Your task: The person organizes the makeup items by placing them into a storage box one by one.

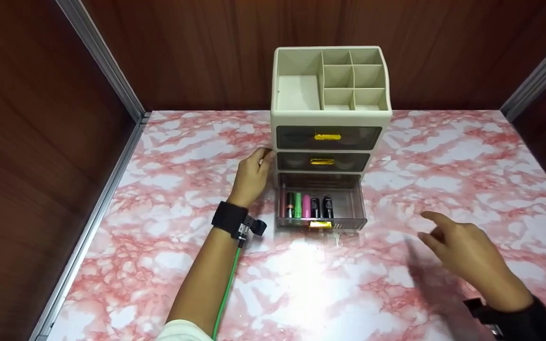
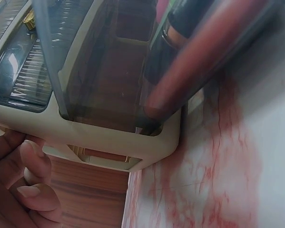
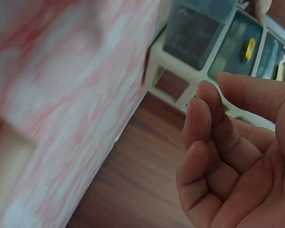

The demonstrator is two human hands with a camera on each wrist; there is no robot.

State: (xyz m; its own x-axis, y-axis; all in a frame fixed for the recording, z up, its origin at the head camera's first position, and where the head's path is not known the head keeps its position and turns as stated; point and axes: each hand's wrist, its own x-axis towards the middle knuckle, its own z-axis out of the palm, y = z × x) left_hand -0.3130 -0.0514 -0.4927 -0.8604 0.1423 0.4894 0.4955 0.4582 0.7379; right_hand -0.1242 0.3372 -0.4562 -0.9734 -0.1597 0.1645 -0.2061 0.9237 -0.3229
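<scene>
A cream drawer organizer [image 1: 332,116] stands toward the back of the table, its clear bottom drawer [image 1: 350,203] pulled out. Inside that drawer several cosmetic tubes stand in a row at the left, among them a green tube [image 1: 298,204], a pink tube [image 1: 306,206] and a black tube [image 1: 328,207]. A red tube [image 2: 199,61] shows through the drawer's wall in the left wrist view. My left hand [image 1: 250,177] touches the organizer's left side with its fingers loosely bent. To the right, apart from the organizer, my right hand [image 1: 467,251] hangs above the table, fingers loosely curled, holding nothing.
Two dark upper drawers with gold handles [image 1: 327,137] are closed. The organizer's top has divided compartments [image 1: 352,87]. Wood-patterned walls [image 1: 206,52] bound the pink marbled table [image 1: 197,156]. A green cable [image 1: 228,289] runs along the left forearm.
</scene>
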